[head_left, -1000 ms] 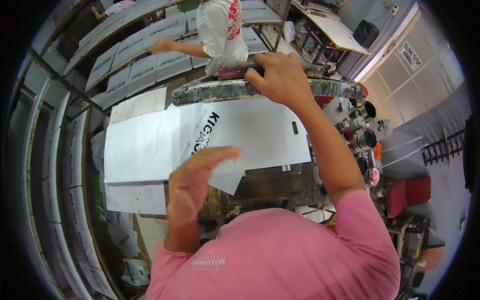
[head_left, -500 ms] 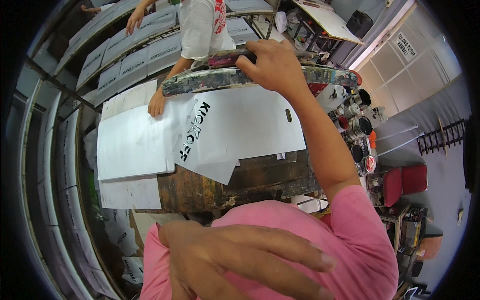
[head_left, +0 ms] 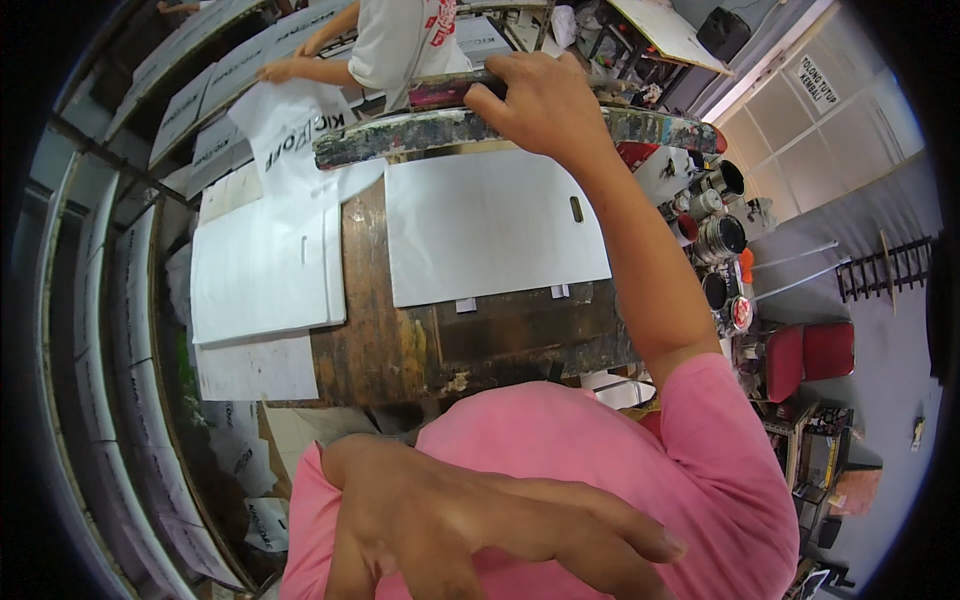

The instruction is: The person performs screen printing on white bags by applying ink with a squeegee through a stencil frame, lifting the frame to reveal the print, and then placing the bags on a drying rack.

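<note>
My right hand (head_left: 540, 100) is shut on the top bar of a paint-stained printing frame (head_left: 400, 135), which is tilted up over the far side of a worn wooden table (head_left: 400, 350). Under the frame lies a blank white bag (head_left: 490, 225) with a slot handle, flat on the table. My left hand (head_left: 470, 520) rests low against my pink shirt, fingers apart and holding nothing. Across the table a co-worker (head_left: 400, 40) in a white shirt holds a printed white bag (head_left: 300, 130) at the upper left.
A stack of white bags (head_left: 260, 270) lies on the table's left part. Several paint cans (head_left: 720, 235) stand to the right of the table, with a red seat (head_left: 810, 355) behind them. Racks of printed bags (head_left: 200, 90) line the left side.
The co-worker has pulled the printed bag off to the upper left, and a blank bag now lies under the raised frame. My left hand has drawn back to my chest.
</note>
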`<state>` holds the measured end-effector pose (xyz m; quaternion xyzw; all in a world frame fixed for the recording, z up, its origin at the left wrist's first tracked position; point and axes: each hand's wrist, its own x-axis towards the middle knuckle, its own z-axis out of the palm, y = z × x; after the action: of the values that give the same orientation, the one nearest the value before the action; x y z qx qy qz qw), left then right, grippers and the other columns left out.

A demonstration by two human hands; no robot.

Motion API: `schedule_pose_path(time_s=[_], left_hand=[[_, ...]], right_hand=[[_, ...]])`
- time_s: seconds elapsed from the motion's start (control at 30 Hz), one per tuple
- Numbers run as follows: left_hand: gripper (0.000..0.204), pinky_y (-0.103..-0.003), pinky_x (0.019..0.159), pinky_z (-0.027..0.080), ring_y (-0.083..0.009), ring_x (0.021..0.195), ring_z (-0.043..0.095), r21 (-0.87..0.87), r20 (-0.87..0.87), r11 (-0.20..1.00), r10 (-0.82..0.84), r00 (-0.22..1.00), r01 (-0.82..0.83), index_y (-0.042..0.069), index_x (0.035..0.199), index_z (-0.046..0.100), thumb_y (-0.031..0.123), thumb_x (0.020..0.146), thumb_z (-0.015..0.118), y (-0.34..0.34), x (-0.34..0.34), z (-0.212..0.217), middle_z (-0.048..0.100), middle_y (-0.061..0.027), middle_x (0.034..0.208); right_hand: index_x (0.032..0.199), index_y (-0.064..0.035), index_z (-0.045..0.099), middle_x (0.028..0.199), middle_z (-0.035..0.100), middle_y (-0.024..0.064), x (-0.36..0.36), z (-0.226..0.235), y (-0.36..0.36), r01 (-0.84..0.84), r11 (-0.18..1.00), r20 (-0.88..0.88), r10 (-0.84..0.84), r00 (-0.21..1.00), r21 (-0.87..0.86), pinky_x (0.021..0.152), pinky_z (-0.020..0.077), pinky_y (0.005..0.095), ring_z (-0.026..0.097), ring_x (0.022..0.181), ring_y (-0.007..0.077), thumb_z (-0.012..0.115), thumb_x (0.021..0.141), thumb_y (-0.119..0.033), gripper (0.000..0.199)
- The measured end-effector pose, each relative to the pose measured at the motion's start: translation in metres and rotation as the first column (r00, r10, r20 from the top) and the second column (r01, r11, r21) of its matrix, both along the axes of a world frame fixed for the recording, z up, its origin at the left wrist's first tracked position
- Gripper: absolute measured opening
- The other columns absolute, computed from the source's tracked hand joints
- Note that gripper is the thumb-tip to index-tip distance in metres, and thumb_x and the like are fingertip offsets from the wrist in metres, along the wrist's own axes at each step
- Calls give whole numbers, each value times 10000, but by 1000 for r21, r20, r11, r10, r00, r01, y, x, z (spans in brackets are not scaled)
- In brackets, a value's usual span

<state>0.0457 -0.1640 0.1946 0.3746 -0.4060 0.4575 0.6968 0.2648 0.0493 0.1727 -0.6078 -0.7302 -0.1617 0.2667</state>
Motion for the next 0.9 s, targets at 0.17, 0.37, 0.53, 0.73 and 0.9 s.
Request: schedule_pose_path(time_s=[0.17, 0.37, 0.53, 0.73, 0.9], left_hand=[[673, -714, 1153, 361, -591, 1354, 529, -44, 33, 994, -102, 994, 103, 107, 1274, 783, 685, 936, 716, -1, 3, 2, 554, -468, 1389], [661, -732, 1144, 365, -578, 1356, 535, 7, 5, 994, -110, 994, 110, 90, 1246, 793, 669, 931, 736, -4, 4, 7, 546, -468, 1399], [562, -614, 1114, 451, -472, 1309, 605, -96, -238, 983, -172, 956, 153, 30, 1203, 737, 554, 1032, 628, 15, -15, -4, 657, -342, 1296], [374, -474, 1037, 534, -295, 1047, 699, 168, -872, 799, 393, 291, -577, 18, 971, 626, 323, 1145, 498, 70, -31, -75, 724, -173, 1077], [810, -567, 1236, 398, -401, 1469, 448, -443, -857, 607, -71, 510, -660, -73, 1575, 284, 579, 1122, 444, 87, -53, -147, 413, -294, 1573]], right_hand=[[893, -11, 732, 877, 735, 196, -2, -5, -4, -28, 998, -7, 28, 1000, 61, 890, 467, 490, 690, 870, 392, 581, 907, -445, 459], [904, -18, 741, 877, 731, 197, -1, -7, -8, -4, 1000, -28, 4, 1000, -22, 897, 468, 502, 692, 903, 389, 580, 911, -461, 471], [891, -28, 732, 879, 728, 187, 0, -5, -7, -25, 1000, -19, 25, 1000, 0, 865, 456, 513, 690, 905, 382, 585, 912, -466, 462], [1057, -20, 705, 915, 732, 155, 0, -21, -18, -7, 1000, -8, 7, 1000, -10, 856, 438, 496, 683, 933, 349, 622, 909, -460, 472], [1394, 20, 603, 987, 689, 145, -11, -55, -53, -10, 999, 18, 10, 1000, 33, 879, 427, 472, 631, 956, 318, 666, 890, -445, 688]])
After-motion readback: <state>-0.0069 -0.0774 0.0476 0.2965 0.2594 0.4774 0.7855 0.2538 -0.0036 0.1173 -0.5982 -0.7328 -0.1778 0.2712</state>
